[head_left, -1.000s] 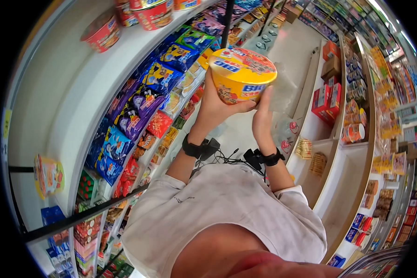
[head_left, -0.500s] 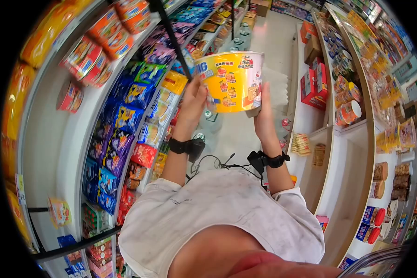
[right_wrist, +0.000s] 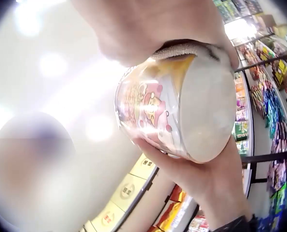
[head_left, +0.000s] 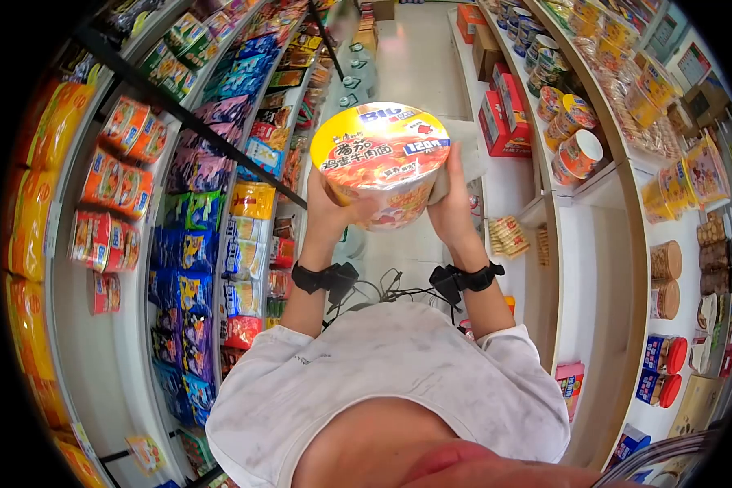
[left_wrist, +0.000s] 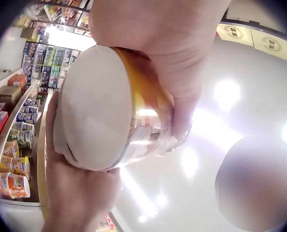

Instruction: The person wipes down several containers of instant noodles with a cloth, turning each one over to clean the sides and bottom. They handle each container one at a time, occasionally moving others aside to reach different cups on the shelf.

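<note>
A large instant-noodle tub [head_left: 382,167] with a yellow and red lid is held up in front of the chest, lid tilted toward the head camera. The left hand [head_left: 325,213] grips its left side, thumb across the printed wall. On the other side the right hand [head_left: 455,203] holds a pale cloth [head_left: 467,150] against the tub. The left wrist view shows the tub's white base [left_wrist: 97,108] between both hands. In the right wrist view, the cloth's bumpy edge [right_wrist: 182,50] lies between the right hand [right_wrist: 158,24] and the tub; the left hand [right_wrist: 213,179] supports the opposite side.
Shelves of bagged snacks [head_left: 195,248] and noodle tubs [head_left: 115,183] stand at the left. The right shelving [head_left: 573,285] holds red boxes [head_left: 504,122], more tubs [head_left: 577,156] and jars. Large bottles [head_left: 358,69] line the aisle floor. Black cables [head_left: 390,285] hang between the wrists.
The tub has been turned: its lid, then its printed side faced the head camera, and now the lid does again. The head view has swung, shifting the shelves. Both hands stay on the tub.
</note>
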`<action>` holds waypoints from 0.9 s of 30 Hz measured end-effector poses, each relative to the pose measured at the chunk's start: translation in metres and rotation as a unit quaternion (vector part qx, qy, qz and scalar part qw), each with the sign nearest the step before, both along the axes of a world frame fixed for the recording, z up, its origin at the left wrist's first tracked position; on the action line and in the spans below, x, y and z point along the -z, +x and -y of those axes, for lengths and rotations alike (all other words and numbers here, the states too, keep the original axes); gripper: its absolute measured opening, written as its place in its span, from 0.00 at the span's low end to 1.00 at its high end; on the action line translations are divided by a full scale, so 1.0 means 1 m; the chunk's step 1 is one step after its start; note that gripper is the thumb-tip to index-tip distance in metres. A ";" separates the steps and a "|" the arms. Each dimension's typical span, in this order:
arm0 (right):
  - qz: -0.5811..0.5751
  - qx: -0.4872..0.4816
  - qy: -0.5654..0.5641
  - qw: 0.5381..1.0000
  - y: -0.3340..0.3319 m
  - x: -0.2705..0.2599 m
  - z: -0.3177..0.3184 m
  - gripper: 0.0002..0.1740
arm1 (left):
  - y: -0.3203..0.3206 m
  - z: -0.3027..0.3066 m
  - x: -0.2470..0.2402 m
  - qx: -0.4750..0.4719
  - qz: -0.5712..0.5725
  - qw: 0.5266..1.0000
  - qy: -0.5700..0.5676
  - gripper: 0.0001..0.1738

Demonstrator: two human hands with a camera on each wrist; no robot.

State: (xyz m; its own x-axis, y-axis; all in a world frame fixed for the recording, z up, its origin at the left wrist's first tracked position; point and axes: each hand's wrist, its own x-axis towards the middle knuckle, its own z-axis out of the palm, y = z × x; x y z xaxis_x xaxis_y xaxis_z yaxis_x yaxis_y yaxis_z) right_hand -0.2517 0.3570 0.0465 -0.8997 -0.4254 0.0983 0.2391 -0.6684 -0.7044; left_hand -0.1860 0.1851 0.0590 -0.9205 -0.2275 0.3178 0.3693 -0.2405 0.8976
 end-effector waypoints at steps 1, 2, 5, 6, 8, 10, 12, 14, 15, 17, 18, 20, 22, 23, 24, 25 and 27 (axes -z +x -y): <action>0.040 -0.006 -0.028 0.999 0.003 -0.012 -0.001 0.31 | -0.007 0.003 0.003 0.004 -0.003 1.000 0.004 0.55; 0.063 -0.008 -0.041 0.997 -0.002 -0.011 -0.001 0.32 | -0.014 0.004 0.007 0.016 -0.015 1.000 -0.013 0.57; 0.131 0.007 -0.077 0.988 -0.018 0.001 0.003 0.31 | -0.038 0.013 0.013 0.043 -0.054 0.995 -0.067 0.60; 0.136 -0.009 -0.094 0.986 -0.021 0.007 0.007 0.31 | -0.045 0.018 0.014 0.042 -0.063 0.993 -0.085 0.60; 0.145 -0.041 -0.124 0.981 -0.023 0.012 0.018 0.30 | -0.057 0.029 0.018 0.039 -0.084 0.989 -0.117 0.61; 0.141 -0.062 -0.121 0.981 -0.020 -0.008 0.035 0.32 | -0.070 0.051 0.026 -0.004 -0.102 0.980 -0.172 0.59; 0.134 -0.085 -0.116 0.981 -0.017 -0.019 0.056 0.33 | -0.076 0.075 0.022 -0.026 -0.103 0.982 -0.153 0.59; 0.120 -0.113 -0.122 0.979 -0.021 -0.019 0.071 0.35 | -0.083 0.102 0.028 -0.056 -0.138 0.976 -0.156 0.60; 0.127 -0.084 -0.096 0.984 -0.022 -0.026 0.078 0.35 | -0.087 0.110 0.025 -0.049 -0.119 0.986 -0.104 0.60; 0.108 -0.026 -0.085 0.990 -0.022 -0.033 0.092 0.34 | -0.095 0.121 0.013 -0.011 -0.082 0.997 -0.007 0.58; 0.074 0.030 -0.027 0.996 -0.023 -0.032 0.100 0.34 | -0.099 0.125 0.004 0.018 -0.063 0.997 0.041 0.56; 0.011 0.141 0.089 0.986 -0.025 -0.027 0.117 0.34 | -0.113 0.140 0.010 0.043 -0.087 0.994 -0.059 0.55; 0.001 0.209 0.133 0.969 -0.035 -0.018 0.127 0.35 | -0.124 0.147 0.013 0.075 -0.096 0.984 -0.129 0.55; -0.009 0.210 0.133 0.969 -0.044 -0.007 0.124 0.35 | -0.128 0.146 0.012 0.091 -0.102 0.980 -0.146 0.56; -0.022 0.212 0.133 0.968 -0.051 -0.001 0.120 0.36 | -0.132 0.145 0.010 0.108 -0.111 0.974 -0.164 0.57; -0.008 0.211 0.130 0.969 -0.053 -0.002 0.116 0.35 | -0.138 0.146 0.009 0.184 -0.071 0.975 -0.107 0.58; 0.056 0.234 0.104 0.965 -0.055 -0.013 0.117 0.34 | -0.162 0.149 0.033 0.313 -0.044 0.949 -0.023 0.59</action>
State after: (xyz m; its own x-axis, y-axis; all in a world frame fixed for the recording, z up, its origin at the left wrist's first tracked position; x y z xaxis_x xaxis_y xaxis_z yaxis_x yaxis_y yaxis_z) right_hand -0.3062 0.2400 0.0592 -0.9981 0.0310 -0.0539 0.0268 -0.5682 -0.8225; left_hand -0.3475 0.0361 0.0263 -0.8404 0.3709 0.3951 0.2407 -0.3978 0.8854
